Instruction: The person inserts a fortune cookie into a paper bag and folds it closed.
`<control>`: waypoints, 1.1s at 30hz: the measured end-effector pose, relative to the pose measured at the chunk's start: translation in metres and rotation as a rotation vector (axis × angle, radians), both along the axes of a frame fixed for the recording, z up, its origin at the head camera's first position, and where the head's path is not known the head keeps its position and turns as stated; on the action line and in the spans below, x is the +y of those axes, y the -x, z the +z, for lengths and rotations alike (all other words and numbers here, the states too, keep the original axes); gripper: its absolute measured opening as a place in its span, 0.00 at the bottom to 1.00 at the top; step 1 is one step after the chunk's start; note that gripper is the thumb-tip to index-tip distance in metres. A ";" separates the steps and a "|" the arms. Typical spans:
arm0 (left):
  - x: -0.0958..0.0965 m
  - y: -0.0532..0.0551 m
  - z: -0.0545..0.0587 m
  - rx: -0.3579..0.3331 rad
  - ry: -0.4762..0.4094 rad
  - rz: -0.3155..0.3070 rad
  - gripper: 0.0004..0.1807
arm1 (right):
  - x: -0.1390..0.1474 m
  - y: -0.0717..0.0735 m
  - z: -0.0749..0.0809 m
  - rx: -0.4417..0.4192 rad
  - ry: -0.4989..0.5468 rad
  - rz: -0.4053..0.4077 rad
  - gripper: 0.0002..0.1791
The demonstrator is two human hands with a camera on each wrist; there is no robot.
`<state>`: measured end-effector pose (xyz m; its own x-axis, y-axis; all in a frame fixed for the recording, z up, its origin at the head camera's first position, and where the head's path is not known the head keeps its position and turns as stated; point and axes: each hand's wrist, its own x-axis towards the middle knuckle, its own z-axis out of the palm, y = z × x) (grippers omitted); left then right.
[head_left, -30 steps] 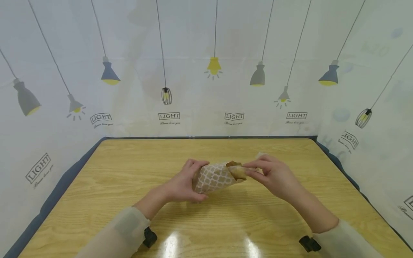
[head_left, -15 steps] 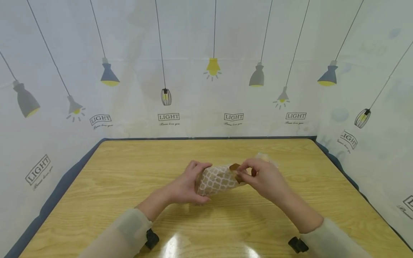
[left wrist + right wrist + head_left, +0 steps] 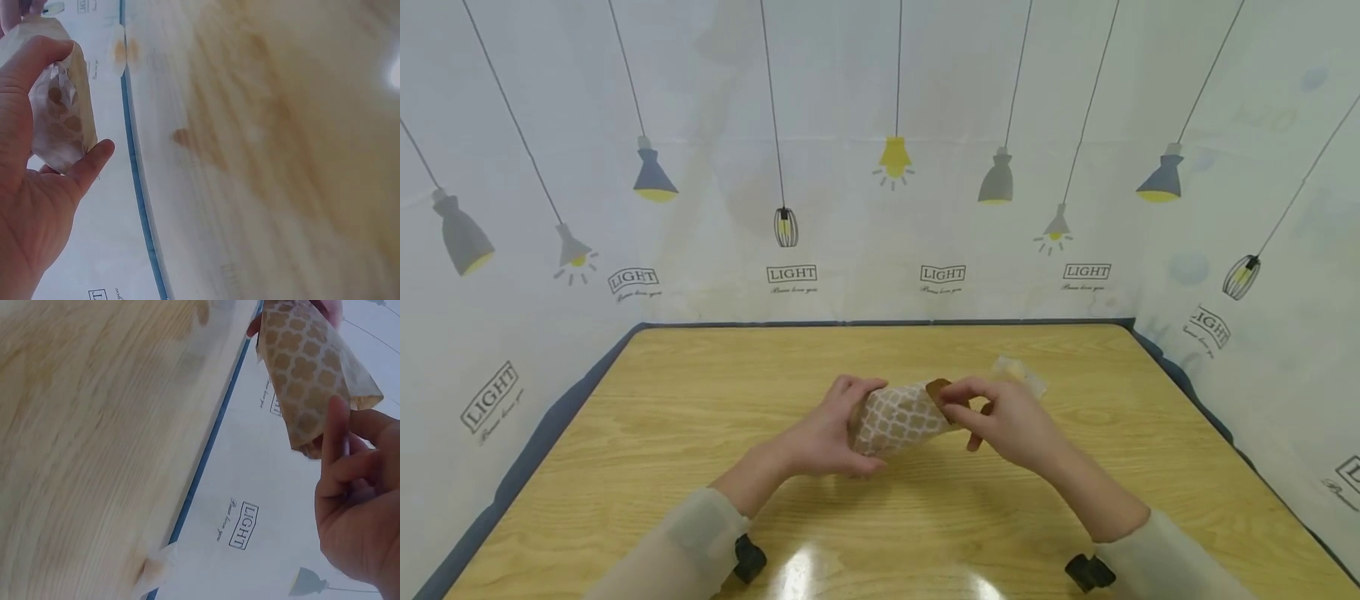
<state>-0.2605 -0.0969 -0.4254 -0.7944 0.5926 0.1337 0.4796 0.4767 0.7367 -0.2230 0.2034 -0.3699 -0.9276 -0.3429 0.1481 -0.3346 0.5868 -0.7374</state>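
Sideways across the middle of the bench (image 3: 662, 400), a paper bag (image 3: 902, 417) with a white lattice pattern is held between two hands, its brown-lined mouth turned toward the person's right. The left hand (image 3: 827, 429) grips the other end, its fingers spread around the bag on the far side and the thumb along the near side. The right hand (image 3: 1011, 417) is at the mouth, thumb and forefinger close together, pinching the brown edge; the right wrist view shows the forefinger lying against the patterned paper, with the other fingers bent. Just behind the right hand, a small clear packet (image 3: 1019, 367) lies on the bench, partly hidden by that hand; what it contains is too blurred to tell. Both arms wear pale sleeves (image 3: 670, 550), and a black wrist mount (image 3: 748, 560) shows under each. Around the bench hangs a white backdrop (image 3: 842, 100) printed with lamps and the word LIGHT
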 end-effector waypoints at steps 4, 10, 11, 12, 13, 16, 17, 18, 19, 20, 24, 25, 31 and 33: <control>-0.004 0.000 0.002 -0.011 -0.002 0.016 0.62 | 0.008 -0.002 0.003 -0.071 0.014 0.023 0.17; -0.003 0.000 0.003 -0.020 -0.003 0.016 0.61 | 0.014 -0.005 0.002 -0.234 -0.026 0.166 0.30; -0.003 0.000 0.002 -0.018 -0.002 0.014 0.61 | 0.014 -0.005 0.002 -0.251 -0.033 0.178 0.32; -0.002 0.000 0.002 -0.015 -0.003 0.011 0.60 | 0.014 -0.005 0.001 -0.270 -0.032 0.194 0.33; -0.001 -0.001 0.002 -0.012 -0.004 0.007 0.60 | 0.013 -0.004 0.000 -0.290 -0.026 0.211 0.34; 0.002 -0.001 0.002 0.001 0.000 -0.007 0.59 | 0.012 -0.003 -0.001 -0.336 -0.010 0.248 0.34; 0.003 -0.001 0.002 0.007 0.002 -0.013 0.59 | 0.011 -0.003 -0.002 -0.346 -0.006 0.258 0.34; 0.005 -0.002 0.002 0.011 0.003 -0.020 0.59 | 0.011 -0.002 -0.002 -0.355 0.001 0.271 0.33; 0.006 -0.002 0.002 0.018 0.005 -0.026 0.59 | 0.010 -0.002 -0.003 -0.361 0.003 0.280 0.33; 0.007 -0.002 0.002 0.022 0.007 -0.031 0.59 | 0.009 -0.002 -0.003 -0.364 0.000 0.286 0.32; 0.010 -0.003 0.003 0.033 0.012 -0.041 0.59 | 0.007 -0.002 -0.004 -0.361 -0.009 0.306 0.30; 0.011 -0.003 0.003 0.035 0.012 -0.039 0.59 | 0.006 -0.002 -0.004 -0.359 -0.013 0.309 0.30; 0.013 -0.004 0.004 0.024 0.015 -0.026 0.59 | 0.002 -0.001 -0.005 -0.357 -0.012 0.319 0.27; 0.013 -0.004 0.003 0.022 0.019 -0.025 0.60 | 0.001 0.000 -0.005 -0.351 -0.018 0.316 0.24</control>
